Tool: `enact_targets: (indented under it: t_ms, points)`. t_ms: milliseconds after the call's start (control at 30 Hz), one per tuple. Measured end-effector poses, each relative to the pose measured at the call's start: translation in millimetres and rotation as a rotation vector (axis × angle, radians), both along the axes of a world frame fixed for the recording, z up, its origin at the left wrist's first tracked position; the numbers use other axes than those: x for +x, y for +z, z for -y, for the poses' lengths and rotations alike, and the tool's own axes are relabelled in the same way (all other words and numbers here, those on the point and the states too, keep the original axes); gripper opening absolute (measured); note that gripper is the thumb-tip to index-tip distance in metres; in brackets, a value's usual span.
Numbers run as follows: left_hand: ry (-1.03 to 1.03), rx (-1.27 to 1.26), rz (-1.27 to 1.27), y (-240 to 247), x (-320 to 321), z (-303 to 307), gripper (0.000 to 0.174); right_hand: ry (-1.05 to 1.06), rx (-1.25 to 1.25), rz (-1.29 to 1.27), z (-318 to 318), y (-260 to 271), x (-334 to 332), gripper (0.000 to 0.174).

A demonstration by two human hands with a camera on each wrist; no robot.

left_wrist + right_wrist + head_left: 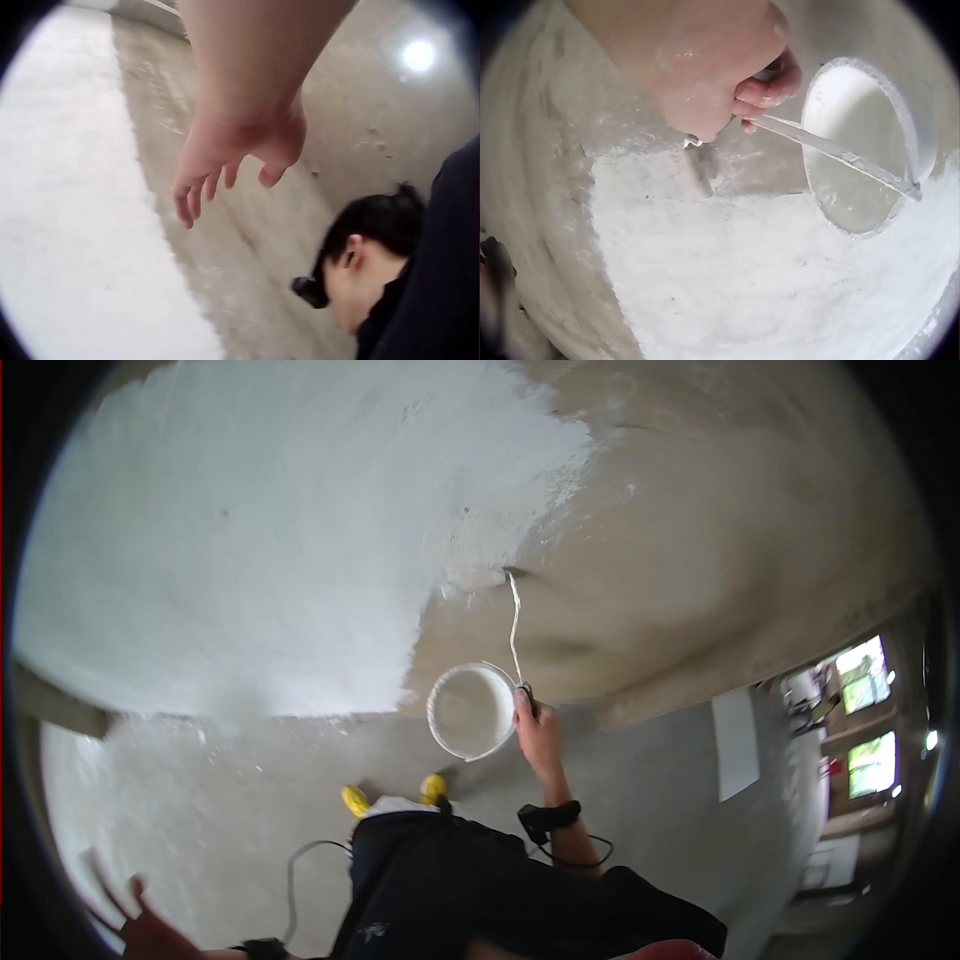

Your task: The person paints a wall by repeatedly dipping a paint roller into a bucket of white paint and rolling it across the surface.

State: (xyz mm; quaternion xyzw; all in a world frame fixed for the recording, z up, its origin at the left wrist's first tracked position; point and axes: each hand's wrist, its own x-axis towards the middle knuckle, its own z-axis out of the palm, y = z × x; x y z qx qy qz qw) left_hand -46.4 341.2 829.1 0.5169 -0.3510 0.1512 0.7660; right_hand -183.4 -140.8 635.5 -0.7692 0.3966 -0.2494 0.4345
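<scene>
My right hand (538, 738) grips the dark handle of a paint roller (516, 628). Its white-smeared rod runs up to the wall, where the roller sleeve (472, 584) lies at the edge of the white paint. A white paint bucket (431, 712) hangs beside that hand; in the right wrist view its handle strap (832, 151) runs from the curled fingers to the rim. Pale liquid shows inside. Off to the lower left, my left hand (155, 932) holds nothing. The left wrist view shows this left hand (244, 146) with loosely bent, spread fingers.
The wall carries white paint (250, 540) on the left and bare brown plaster (720, 540) on the right. White spatters mark the grey floor (640, 780) near the wall's foot. A pale flat sheet (736, 745) lies right. A black cable (291, 885) hangs beside the body.
</scene>
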Motion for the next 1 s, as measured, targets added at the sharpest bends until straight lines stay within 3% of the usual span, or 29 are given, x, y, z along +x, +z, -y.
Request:
enact_targets:
  t_ms: [67, 200, 433, 633, 1000]
  points:
    - [-0.048, -0.047, 0.182, 22.3, -16.0, 26.5, 0.065, 0.031, 0.055, -0.027, 3.5, -2.5, -7.5, 0.053]
    - [-0.045, -0.05, 0.267, 34.2, -18.2, 62.3, 0.063, 0.069, 0.128, -0.032, 18.5, -3.4, -16.6, 0.053]
    - [-0.04, -0.048, 0.307, 35.4, -13.0, 77.0, 0.061, -0.068, 0.22, -0.128, 15.2, 8.5, -21.4, 0.055]
    - [0.006, -0.019, 0.348, 39.7, -18.7, 88.2, 0.058, -0.027, 0.07, -0.065, 27.5, -9.7, -23.0, 0.052]
    - [0.041, -0.024, 0.402, 56.0, -30.9, 101.9, 0.054, -0.042, 0.179, -0.055, 17.7, -3.1, -16.6, 0.054]
